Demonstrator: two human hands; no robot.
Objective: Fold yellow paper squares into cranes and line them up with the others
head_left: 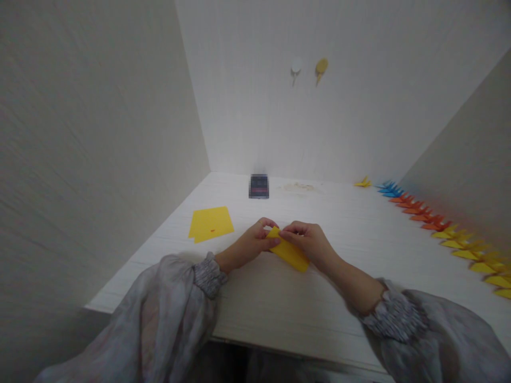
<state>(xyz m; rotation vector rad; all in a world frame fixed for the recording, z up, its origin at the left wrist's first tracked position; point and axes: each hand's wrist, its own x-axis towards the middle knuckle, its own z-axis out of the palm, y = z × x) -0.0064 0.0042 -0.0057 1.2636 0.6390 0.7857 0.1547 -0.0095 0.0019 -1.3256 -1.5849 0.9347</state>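
Note:
A folded yellow paper (290,252) lies on the white table (279,303) in front of me, its far corner raised. My left hand (251,246) pinches that corner from the left, fingers curled. My right hand (309,242) grips the same end from the right, fingers closed over the fold. Both wrists rest on or just above the tabletop, in loose grey sleeves.
A stack of flat yellow sheets (211,223) lies to the left. A small dark box (259,186) stands near the back wall. A row of folded paper figures, blue (389,188), orange (419,213) and yellow (479,255), runs along the right wall. Two hooks (307,69) hang on the back wall.

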